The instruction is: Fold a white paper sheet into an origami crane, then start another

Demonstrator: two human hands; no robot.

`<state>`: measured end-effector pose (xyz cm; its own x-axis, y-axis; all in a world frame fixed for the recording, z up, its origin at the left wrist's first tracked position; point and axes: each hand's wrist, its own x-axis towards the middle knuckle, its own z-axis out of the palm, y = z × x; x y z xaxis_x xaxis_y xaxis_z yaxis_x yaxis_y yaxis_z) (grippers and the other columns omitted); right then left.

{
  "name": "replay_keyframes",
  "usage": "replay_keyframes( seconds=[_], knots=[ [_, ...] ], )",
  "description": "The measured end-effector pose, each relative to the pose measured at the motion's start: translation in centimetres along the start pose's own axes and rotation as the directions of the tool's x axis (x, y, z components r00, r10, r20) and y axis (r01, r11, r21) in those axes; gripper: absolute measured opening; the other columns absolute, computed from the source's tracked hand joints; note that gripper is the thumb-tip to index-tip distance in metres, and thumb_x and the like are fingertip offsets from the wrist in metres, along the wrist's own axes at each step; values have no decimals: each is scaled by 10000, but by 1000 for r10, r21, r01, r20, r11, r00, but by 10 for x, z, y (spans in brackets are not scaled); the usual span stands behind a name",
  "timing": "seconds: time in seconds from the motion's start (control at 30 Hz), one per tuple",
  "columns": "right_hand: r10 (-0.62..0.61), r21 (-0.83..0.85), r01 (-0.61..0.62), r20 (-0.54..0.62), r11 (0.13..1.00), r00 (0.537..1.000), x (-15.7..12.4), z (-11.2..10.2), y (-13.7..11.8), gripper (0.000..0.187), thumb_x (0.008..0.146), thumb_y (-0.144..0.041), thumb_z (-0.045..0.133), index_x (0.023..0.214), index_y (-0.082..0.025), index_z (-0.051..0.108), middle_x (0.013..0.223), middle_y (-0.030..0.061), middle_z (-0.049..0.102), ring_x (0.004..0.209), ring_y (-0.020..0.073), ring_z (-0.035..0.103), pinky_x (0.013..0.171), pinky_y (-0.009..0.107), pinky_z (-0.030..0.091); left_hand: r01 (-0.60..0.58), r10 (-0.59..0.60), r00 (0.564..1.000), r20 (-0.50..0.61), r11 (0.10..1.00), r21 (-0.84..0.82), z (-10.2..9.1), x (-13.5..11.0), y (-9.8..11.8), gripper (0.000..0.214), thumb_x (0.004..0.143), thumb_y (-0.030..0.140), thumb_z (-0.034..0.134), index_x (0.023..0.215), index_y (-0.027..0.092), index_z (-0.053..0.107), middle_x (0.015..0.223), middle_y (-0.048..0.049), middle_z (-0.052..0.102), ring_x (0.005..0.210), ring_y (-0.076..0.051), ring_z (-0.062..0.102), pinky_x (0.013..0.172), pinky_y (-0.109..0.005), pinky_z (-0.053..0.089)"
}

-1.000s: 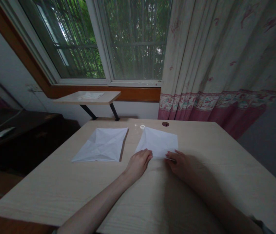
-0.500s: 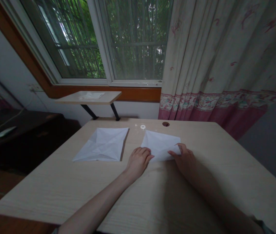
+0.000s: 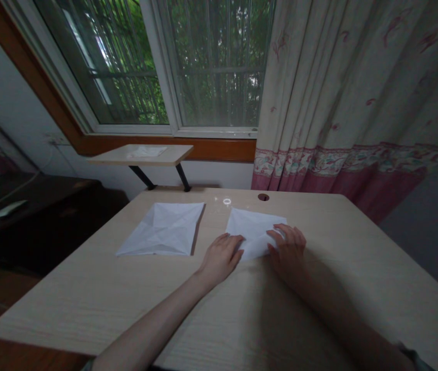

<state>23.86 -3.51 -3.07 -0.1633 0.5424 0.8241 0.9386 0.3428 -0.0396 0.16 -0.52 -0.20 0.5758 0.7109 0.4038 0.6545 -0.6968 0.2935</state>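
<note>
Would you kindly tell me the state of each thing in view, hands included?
Right paper: creased, partly folded, on the desk
Left paper: creased, spread on the desk
Left hand: resting on the right paper's left side
Right hand: fingers bent, on its right side
Curtain: hanging in folds
Window: open or shut, unclear

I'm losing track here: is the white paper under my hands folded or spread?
Partly folded: the white paper has a flap turned over along its near side, at your right hand.
</note>
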Motion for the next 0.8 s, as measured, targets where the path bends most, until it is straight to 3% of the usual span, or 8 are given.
replay_keyframes(
  seconds=[0.1,0.27,0.5,0.8],
  knots=[
    [-34,34,32,70,999,997,-2,-3,-3,206,953,-156,515,1105,-252,615,1274,109,597,1247,278,513,1127,535,294,-30,30,1000,1,999,-19,-1,0,1,268,980,238,561,1245,209,583,1221,-68,729,1127,-233,689,1132,-446,464],
    [12,68,-30,251,997,968,-5,-4,-3,215,936,-217,541,1130,-263,621,1302,110,624,1222,302,539,1111,515,288,-78,78,997,-12,995,-60,-2,0,2,238,999,240,517,1227,221,582,1179,-44,743,1087,-223,704,1123,-463,464],
    [24,114,-58,276,992,961,-6,-4,-4,352,896,-293,600,1239,-226,564,1332,138,612,1279,317,514,1148,541,233,-124,120,991,-64,990,-61,-1,0,2,221,1000,202,480,1183,215,604,1114,-33,764,1001,-204,727,1089,-446,491],
    [24,53,-40,282,998,959,-14,5,5,351,891,-267,587,1239,-223,574,1351,141,597,1282,323,502,1136,547,258,-152,149,988,-39,985,-83,-5,-1,5,275,988,212,474,1217,202,627,1084,-56,772,995,-227,733,920,-389,593]
  ],
)
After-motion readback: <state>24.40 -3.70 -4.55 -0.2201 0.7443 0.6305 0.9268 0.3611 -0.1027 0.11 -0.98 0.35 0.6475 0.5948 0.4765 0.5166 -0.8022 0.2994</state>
